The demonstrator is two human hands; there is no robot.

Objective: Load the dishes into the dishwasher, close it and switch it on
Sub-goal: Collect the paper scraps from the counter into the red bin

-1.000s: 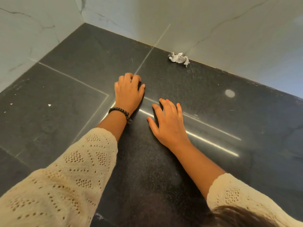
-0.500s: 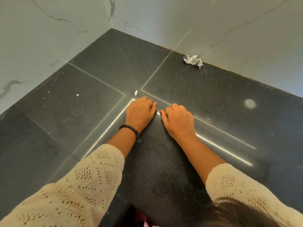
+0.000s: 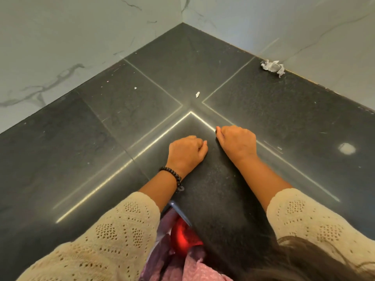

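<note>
Dark stone countertop (image 3: 125, 110) runs into a corner of white marble-look wall (image 3: 60, 47), with light seam lines crossing near the middle. No dishes and no dishwasher in view — can't tell where either is, presumably below the counter edge and out of frame.

Taking the seam corner (image 3: 190, 112) as landmark: left hand (image 3: 185, 152) sits just below it, right hand (image 3: 237, 141) just below and to its right, the two close but apart. Crumpled paper (image 3: 273, 66) lies well up and right of the seam corner, against the wall; a small white scrap (image 3: 197, 94) sits just above it.

Both hands rest knuckles-up on the stone, fingers curled under into loose fists, nothing gripped in either. Wrists are low, forearms angled in from cream knit sleeves (image 3: 113, 230); a black bead bracelet (image 3: 172, 175) is on the left wrist.

My read: hands are parked on the counter as a start or rest pose, maybe bracing — loading hasn't visibly begun.
</note>
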